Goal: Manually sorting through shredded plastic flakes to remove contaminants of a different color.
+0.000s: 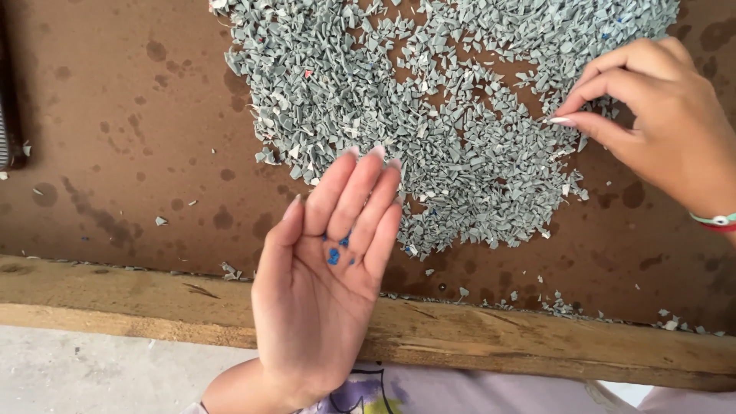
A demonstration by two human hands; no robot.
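Observation:
My left hand [326, 280] is held palm up over the board's near edge, fingers together and slightly cupped. A few small blue plastic chips [335, 253] lie in its palm. My right hand [663, 123] reaches in from the right, thumb and forefinger pinched at the edge of a wide pile of grey plastic flakes [429, 107]. Whether a flake sits between the fingertips cannot be made out. A few blue and red specks show among the grey flakes.
The flakes lie on a stained brown board [130, 138]. A wooden beam [491, 337] runs along its near edge, with stray flakes against it. Grey concrete floor [92, 372] shows at bottom left. My right wrist wears a light bracelet [714, 220].

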